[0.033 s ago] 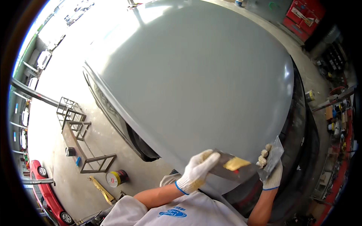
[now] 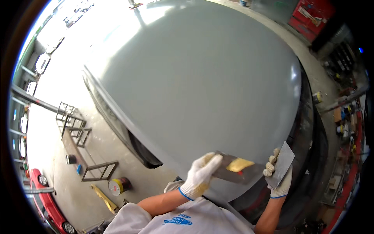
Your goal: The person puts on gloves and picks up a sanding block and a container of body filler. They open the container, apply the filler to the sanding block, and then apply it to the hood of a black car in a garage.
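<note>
My left hand (image 2: 200, 175), in a white knitted glove with a blue cuff edge, is closed on one end of a dark flat spreader plate (image 2: 254, 172). A lump of yellow putty (image 2: 239, 165) with a small red dab lies on that plate. My right hand (image 2: 278, 183), gloved the same way, grips a grey metal putty spreader (image 2: 282, 163). Its greyed fingertips curl round the spreader's left edge, and the thumb is hidden. Both plates are held apart, above the near edge of a large smooth grey car panel (image 2: 202, 85).
On the floor to the left stand a metal frame bench (image 2: 99, 171), a paint can (image 2: 119, 186) and a yellow strip (image 2: 104, 198). A red car (image 2: 48, 202) is farther left. Cluttered shelving (image 2: 346, 128) lines the right side. A red cabinet (image 2: 311, 17) stands at the far right.
The right-hand spreader has turned slightly, showing its face flatter. The left-hand plate has shifted a little. The whole view has moved slightly. Both hands keep their grip.
</note>
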Available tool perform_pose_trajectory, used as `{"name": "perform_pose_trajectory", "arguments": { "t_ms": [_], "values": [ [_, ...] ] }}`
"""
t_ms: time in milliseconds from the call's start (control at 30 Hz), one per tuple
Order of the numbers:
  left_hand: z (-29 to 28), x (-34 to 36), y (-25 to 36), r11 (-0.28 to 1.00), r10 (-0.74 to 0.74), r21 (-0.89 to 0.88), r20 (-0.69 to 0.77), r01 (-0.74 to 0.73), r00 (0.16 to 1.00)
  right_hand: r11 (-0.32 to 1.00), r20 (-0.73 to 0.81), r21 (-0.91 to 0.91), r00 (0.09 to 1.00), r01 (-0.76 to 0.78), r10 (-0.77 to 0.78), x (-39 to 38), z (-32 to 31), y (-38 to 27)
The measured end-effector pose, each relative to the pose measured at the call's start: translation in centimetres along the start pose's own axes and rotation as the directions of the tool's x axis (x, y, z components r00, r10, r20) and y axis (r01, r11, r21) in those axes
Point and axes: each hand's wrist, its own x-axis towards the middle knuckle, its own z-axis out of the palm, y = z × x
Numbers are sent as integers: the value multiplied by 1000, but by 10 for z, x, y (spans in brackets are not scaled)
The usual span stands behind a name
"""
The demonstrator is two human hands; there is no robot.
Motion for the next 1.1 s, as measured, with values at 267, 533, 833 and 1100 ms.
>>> {"name": "perform_pose_trajectory", "arguments": {
  "t_ms": [267, 533, 833, 1100],
  "values": [
    [4, 45, 30, 978, 197, -48, -88, -202, 976, 931, -125, -329, 970, 159, -210, -26, 80, 28],
    [15, 34, 34, 950, 307, 83, -75, -300, 949, 375, -52, -903, 812, 211, -581, 0, 108, 44],
    [32, 6, 18, 880, 418, 261, -29, -397, 908, 631, -167, -737, 840, 242, -516, 22, 105, 95],
    [38, -10, 22, 500, 607, 662, 193, -559, 771, 787, -289, -549, 820, 281, -494, 31, 130, 110]
  ]
}}
